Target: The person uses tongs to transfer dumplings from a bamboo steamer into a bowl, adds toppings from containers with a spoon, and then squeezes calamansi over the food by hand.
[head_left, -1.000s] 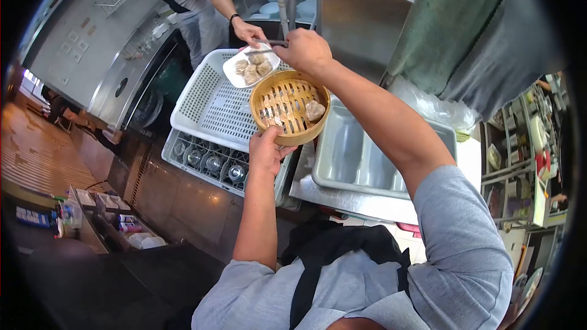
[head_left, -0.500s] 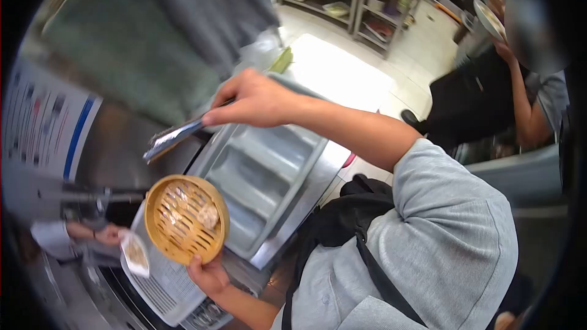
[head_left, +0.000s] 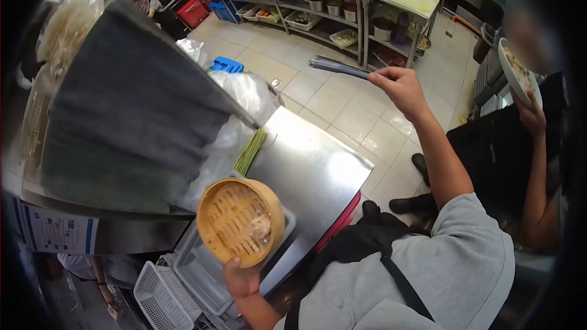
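My left hand point(head_left: 243, 278) grips the lower rim of a round bamboo steamer basket point(head_left: 211, 205), tilted so its slatted inside shows. A pale, lumpy piece of food point(head_left: 260, 226), perhaps a dumpling, sits on the slats near the right side. Out to the upper right, my right hand point(head_left: 400, 88) is closed around the end of a pair of metal tongs point(head_left: 339, 67). The tongs point left over the floor, well apart from the basket, and nothing shows in their tips.
Below the basket are a grey plastic tray point(head_left: 199, 269) and a white perforated crate point(head_left: 162, 296). A steel table point(head_left: 306, 153) holds green stalks point(head_left: 249, 151) and plastic bags point(head_left: 251, 95). At right a co-worker holds a plate of food point(head_left: 518, 70). Shelving point(head_left: 336, 18) stands behind.
My right hand has swung the tongs up and right, away from the basket. The view has turned, so the basket appears further right. The co-worker at right has lowered the plate.
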`<state>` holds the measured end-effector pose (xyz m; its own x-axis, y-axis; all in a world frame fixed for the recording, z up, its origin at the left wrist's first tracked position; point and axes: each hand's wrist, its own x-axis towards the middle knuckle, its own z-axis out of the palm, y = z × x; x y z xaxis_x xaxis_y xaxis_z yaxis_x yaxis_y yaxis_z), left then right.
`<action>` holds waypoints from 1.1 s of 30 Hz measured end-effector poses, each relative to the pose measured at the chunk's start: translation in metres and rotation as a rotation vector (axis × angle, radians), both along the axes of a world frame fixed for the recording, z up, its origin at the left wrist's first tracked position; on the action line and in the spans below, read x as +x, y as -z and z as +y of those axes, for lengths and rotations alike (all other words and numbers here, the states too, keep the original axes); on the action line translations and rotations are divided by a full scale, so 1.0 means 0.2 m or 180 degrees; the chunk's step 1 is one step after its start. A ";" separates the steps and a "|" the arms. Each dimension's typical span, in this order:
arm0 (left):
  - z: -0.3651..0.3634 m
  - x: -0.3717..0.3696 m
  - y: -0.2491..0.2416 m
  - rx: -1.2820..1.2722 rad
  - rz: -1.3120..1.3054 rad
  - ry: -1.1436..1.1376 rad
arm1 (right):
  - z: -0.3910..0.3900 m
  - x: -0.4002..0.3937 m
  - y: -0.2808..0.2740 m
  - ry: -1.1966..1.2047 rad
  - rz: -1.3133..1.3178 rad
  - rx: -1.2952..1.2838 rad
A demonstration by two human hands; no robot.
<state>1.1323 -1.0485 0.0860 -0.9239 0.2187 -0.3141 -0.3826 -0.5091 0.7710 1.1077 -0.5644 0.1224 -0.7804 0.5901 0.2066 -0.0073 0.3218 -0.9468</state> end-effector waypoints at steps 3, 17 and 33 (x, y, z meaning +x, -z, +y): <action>0.37 -0.07 0.07 0.0084 -0.0089 0.0258 | 0.43 0.02 -0.01 0.0268 -0.0261 -0.0079; 1.35 -0.71 0.41 -0.0324 -0.0183 -0.0164 | 0.77 -0.74 -0.03 -0.0261 -0.0787 0.0158; 2.90 -1.37 0.67 -0.0291 -0.0438 -0.0199 | 2.52 -1.45 0.29 -0.0518 -0.0737 -0.0442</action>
<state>0.8588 -0.4687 -0.0479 -0.8816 0.1270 -0.4546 -0.4577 -0.4653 0.7576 0.8172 -0.0598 0.0644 -0.8838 0.4638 -0.0614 0.1727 0.2015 -0.9641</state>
